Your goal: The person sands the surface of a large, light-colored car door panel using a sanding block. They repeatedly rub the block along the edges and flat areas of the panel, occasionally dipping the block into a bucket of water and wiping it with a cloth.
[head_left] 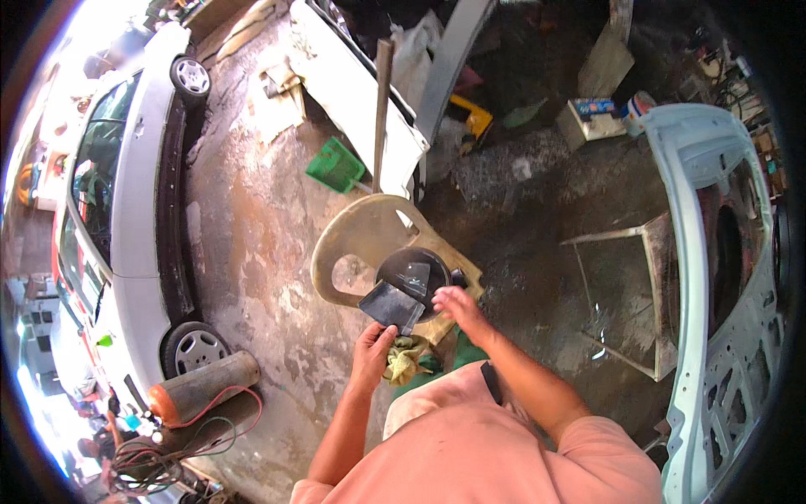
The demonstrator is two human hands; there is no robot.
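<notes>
Between the thumb and fingers of my left hand (369,354) is a dark rectangular sheet of sandpaper (388,302), which overlaps the near left rim of a black round bowl (435,265). Inside the bowl shows a greyish patch, maybe liquid or a reflection. My right hand (456,306) hovers by the bowl's right near edge, its fingers loosely bent and apart, with nothing visible in them. The bowl rests on a worn beige plastic chair (332,244). A crumpled yellow-green cloth (405,359) lies just right of my left hand.
A silver car (138,193) stands on the left, with a gas cylinder (206,388) and hoses near its wheel. A pale blue car door frame (682,252) stands at right beside a metal frame (651,294). Ahead are a green dustpan (336,165) and a white panel (353,88).
</notes>
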